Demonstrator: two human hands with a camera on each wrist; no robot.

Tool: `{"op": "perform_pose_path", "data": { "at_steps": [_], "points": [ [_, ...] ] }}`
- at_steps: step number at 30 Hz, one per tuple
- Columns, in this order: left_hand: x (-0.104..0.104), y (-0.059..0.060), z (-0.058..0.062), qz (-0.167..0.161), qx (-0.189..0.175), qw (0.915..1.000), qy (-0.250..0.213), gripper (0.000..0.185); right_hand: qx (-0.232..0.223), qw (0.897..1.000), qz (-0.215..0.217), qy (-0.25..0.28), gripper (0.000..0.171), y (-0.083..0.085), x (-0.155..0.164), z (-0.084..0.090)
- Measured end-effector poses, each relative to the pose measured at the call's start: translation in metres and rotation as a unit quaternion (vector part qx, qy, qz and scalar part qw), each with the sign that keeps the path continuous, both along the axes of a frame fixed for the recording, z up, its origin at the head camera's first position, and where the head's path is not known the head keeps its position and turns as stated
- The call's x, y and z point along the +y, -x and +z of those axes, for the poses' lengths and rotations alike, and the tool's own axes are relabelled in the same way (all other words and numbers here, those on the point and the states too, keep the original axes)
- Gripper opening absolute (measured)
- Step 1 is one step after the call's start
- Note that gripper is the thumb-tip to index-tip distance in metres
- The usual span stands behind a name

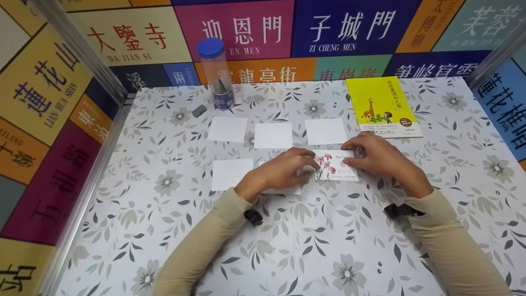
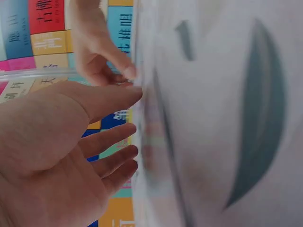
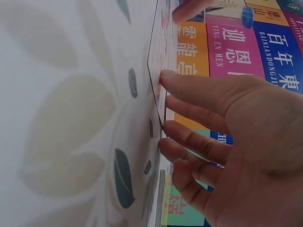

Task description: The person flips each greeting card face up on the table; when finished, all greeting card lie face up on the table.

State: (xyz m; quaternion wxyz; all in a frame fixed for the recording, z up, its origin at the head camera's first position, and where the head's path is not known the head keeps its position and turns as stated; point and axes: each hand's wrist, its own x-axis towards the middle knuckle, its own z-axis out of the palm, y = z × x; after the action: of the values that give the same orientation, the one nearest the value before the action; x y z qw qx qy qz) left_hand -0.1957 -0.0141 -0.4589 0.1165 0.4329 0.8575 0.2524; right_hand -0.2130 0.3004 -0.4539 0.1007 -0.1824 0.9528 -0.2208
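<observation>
Flower card [image 1: 335,165], one only, face up with pink blooms and small print too fine to read, flat on the floral tabletop [image 1: 328,246] in the nearer row, right of middle. Held at both short edges: left hand [image 1: 279,170] with fingertips on the card's left edge, fingers nearly straight and lightly spread; right hand [image 1: 376,155] with fingertips on the card's right and upper edge, fingers gently bent, touching rather than clearly pinching. Seen edge-on from the right wrist as a thin line [image 3: 158,90] just off the fingertips [image 3: 166,78]; blurred to a pale streak from the left wrist, beside the straight fingers of the left hand [image 2: 71,142], with the other hand's fingertips [image 2: 128,72] beyond.

Blank white cards, five counted: three in the far row [image 1: 227,128], [image 1: 273,135], [image 1: 326,131], and two in the near row, one in full view [image 1: 231,174], one largely hidden under the left hand [image 1: 283,190], only its lower strip showing. One yellow children's book [image 1: 380,105] near the far right, lying flat, title too small to read. One clear tube with a blue cap [image 1: 217,74] upright at the back, dark contents hard to make out. One small grey eraser [image 1: 199,110] just beside the tube's base. Two beige sleeves [image 1: 197,250], each with a black wrist mount [image 1: 253,216], cut off at the bottom edge.
</observation>
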Motion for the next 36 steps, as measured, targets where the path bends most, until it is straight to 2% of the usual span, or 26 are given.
{"op": "perform_pose_path", "data": {
  "at_steps": [3,5,8,12,15,19,27,30,36],
  "points": [
    [-0.016,0.004,0.005,0.005,-0.013,0.9999,-0.009,0.036,0.002,1.0,-0.003,0.006,0.037,-0.001,-0.003,0.002],
    [-0.03,0.006,0.007,0.017,-0.019,0.9996,-0.012,0.039,0.007,1.0,-0.006,0.019,0.035,-0.002,-0.008,0.003],
    [-0.054,0.005,0.007,0.04,-0.024,0.9989,-0.003,0.047,0.018,0.998,0.011,0.051,0.032,-0.005,-0.023,0.003],
    [-0.08,0.0,0.007,0.065,-0.016,0.9976,0.018,0.065,0.015,0.994,0.076,0.078,0.032,-0.009,-0.055,-0.002],
    [-0.09,-0.003,0.007,0.084,-0.008,0.9958,0.035,0.074,0.003,0.99,0.118,0.079,0.035,-0.01,-0.079,-0.006],
    [-0.093,-0.003,0.005,0.107,-0.001,0.9931,0.046,0.077,-0.009,0.987,0.143,0.074,0.043,-0.009,-0.105,-0.005],
    [-0.091,0.003,0.002,0.124,-0.009,0.9915,0.036,0.078,-0.031,0.992,0.124,0.017,0.074,-0.004,-0.13,0.001],
    [-0.091,0.004,-0.001,0.129,-0.017,0.9911,0.032,0.082,-0.039,0.992,0.118,0.007,0.076,-0.003,-0.133,0.002],
    [-0.087,0.001,0.001,0.137,-0.04,0.9897,0.017,0.086,-0.041,0.992,0.116,0.027,0.071,-0.003,-0.131,0.002]
  ]
}}
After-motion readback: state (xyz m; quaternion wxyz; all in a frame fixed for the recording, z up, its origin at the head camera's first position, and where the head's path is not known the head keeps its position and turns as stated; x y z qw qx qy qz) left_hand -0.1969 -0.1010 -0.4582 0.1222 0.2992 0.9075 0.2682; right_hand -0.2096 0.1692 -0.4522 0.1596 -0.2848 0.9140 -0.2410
